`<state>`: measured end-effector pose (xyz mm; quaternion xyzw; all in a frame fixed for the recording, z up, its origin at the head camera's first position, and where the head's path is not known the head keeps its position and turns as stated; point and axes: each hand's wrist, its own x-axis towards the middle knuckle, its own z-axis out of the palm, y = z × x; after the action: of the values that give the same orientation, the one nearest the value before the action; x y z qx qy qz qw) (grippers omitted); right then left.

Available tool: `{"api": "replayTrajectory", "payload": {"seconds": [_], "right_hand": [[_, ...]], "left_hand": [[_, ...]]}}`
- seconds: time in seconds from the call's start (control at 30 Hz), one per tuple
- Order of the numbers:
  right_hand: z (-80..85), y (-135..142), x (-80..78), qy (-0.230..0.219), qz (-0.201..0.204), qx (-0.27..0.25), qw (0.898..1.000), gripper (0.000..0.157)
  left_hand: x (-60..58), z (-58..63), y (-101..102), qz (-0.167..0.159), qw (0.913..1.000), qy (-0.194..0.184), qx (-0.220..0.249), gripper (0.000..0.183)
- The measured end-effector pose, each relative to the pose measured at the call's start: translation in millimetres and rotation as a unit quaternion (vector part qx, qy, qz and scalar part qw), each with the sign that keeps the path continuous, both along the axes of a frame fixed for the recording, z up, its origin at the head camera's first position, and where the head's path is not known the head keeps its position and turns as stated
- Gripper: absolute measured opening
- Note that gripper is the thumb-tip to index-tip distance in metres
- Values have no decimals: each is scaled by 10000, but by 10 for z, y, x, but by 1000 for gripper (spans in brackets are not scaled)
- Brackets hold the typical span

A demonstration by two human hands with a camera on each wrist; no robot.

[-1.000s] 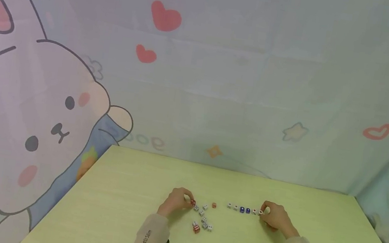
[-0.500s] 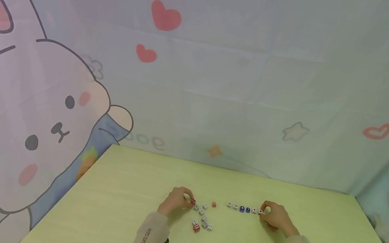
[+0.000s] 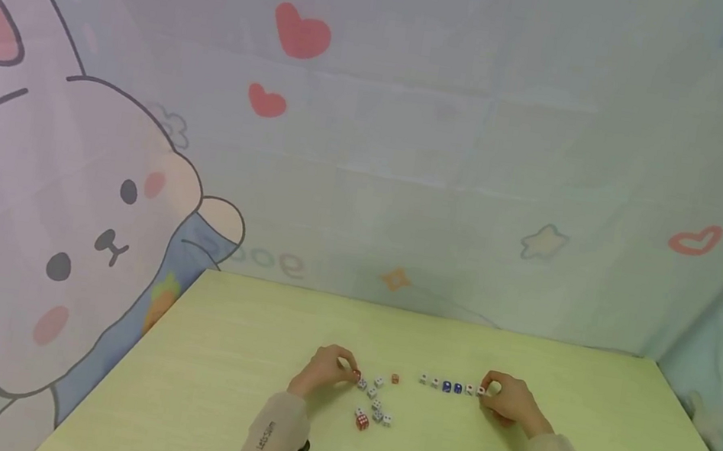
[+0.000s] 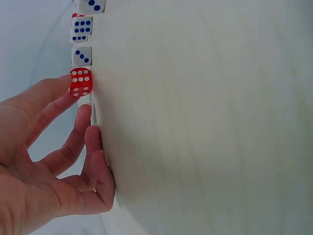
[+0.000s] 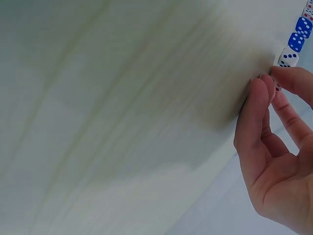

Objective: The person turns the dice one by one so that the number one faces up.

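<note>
My left hand (image 3: 327, 369) pinches a red die with white pips (image 4: 80, 82) between thumb and finger, low over the table. Right beside that die is a white die with blue pips (image 4: 81, 56), part of a loose cluster of white dice (image 3: 372, 393). At the right end of a straight row, my right hand (image 3: 513, 399) pinches a white die (image 3: 480, 391), mostly covered by the fingertips in the right wrist view. Left of it the row runs through a white die (image 3: 469, 389), two blue dice (image 3: 447, 386) and two more white dice (image 3: 435, 382).
An orange-red die (image 3: 395, 378) lies between the cluster and the row. A larger red die (image 3: 362, 422) sits at the cluster's near end. The pale yellow-green table (image 3: 238, 316) meets a printed cloth backdrop (image 3: 365, 203) at its far edge.
The head view has shifted slightly, so everything appears a little further left. Both hands keep their hold on their dice, and the row and cluster look the same.
</note>
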<state>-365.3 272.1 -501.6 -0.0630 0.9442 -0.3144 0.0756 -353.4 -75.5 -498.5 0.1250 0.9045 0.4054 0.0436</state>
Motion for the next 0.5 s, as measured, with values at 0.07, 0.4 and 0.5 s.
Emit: {"api": "replayTrajectory", "payload": {"seconds": [0.07,0.4,0.5], "right_hand": [[-10,-4,-3,-26,-39,-13,10000,11],[-50,4,-23,130,-56,54,9999,9],[-44,2,-17,103,-45,39,9999,9]], "left_hand": [[10,1,-5,-27,10000,32,54,10],[3,18,-5,-94,9995,26,286,12],[-1,23,-5,-111,9995,17,279,13]]}}
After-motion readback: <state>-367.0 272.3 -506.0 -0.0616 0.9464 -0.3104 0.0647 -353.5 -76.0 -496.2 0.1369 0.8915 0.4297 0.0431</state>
